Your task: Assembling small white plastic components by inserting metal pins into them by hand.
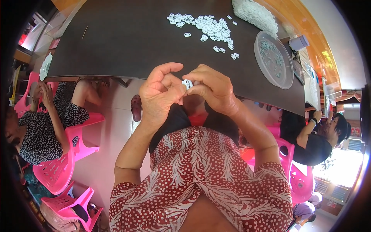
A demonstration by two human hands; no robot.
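Note:
Just off the near edge of a dark table (127, 42), both my hands pinch one small white plastic piece with two dark holes (188, 84). My left hand (160, 89) grips its left side between thumb and a finger, with the index finger raised and curved above. On the other side, my right hand (214, 89) closes thumb and fingers on the piece's right edge. Farther back lies a loose pile of like white two-holed pieces (212, 28), several of them scattered toward me. A round clear plastic tray (258, 58) with small grey-green parts stands to the right.
A large heap of white pieces (255, 15) fills the far right corner, near a lidded cup (298, 42). A thin stick (84, 32) lies far left. People sit at the left (44, 131) and right (305, 135), on pink plastic chairs (58, 174).

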